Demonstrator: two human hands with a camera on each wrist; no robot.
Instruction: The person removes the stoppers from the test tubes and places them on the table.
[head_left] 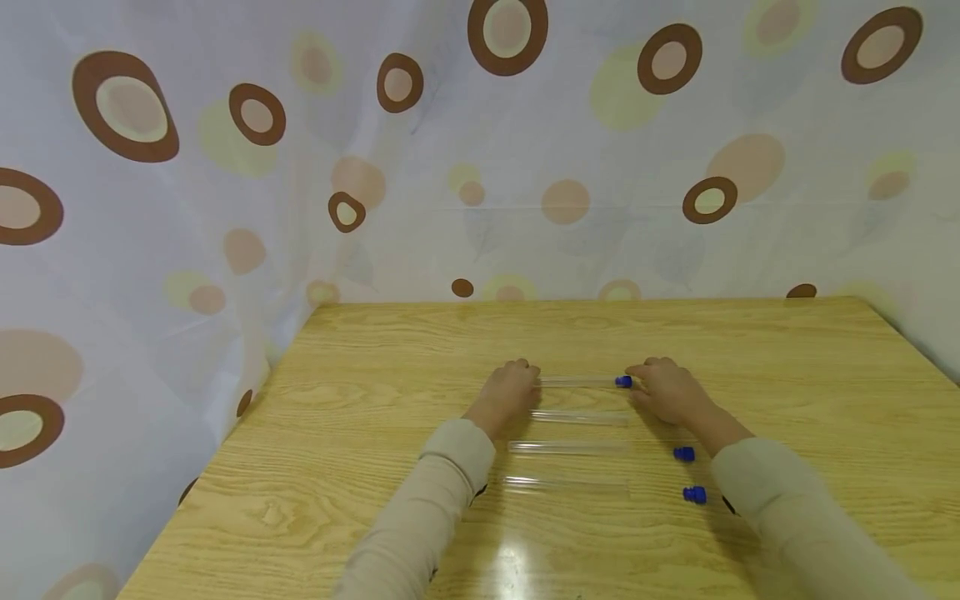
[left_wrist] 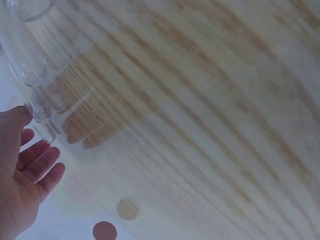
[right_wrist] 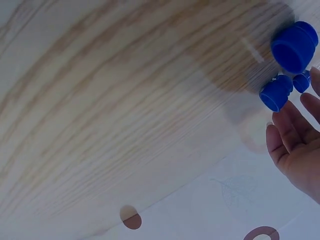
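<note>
My left hand [head_left: 510,392] is at the left end of the farthest clear test tube [head_left: 576,382], thumb and forefinger around that end; its other fingers [left_wrist: 42,167] are loosely spread. A blue cap [head_left: 623,382] sits at the right end of this tube. Thumb and forefinger of my right hand [head_left: 667,390] pinch around the cap, while the remaining fingers [right_wrist: 275,140] reach out loosely. Three more clear tubes lie parallel, nearer to me: one [head_left: 581,417] close by, another [head_left: 567,447] in the middle, the nearest [head_left: 566,484] in front.
Two loose blue caps lie right of the tubes, one [head_left: 684,454] behind the other [head_left: 695,495], beside my right forearm. Everything lies on a wood-grain table [head_left: 360,500]. A patterned curtain [head_left: 420,167] hangs along its back and left sides.
</note>
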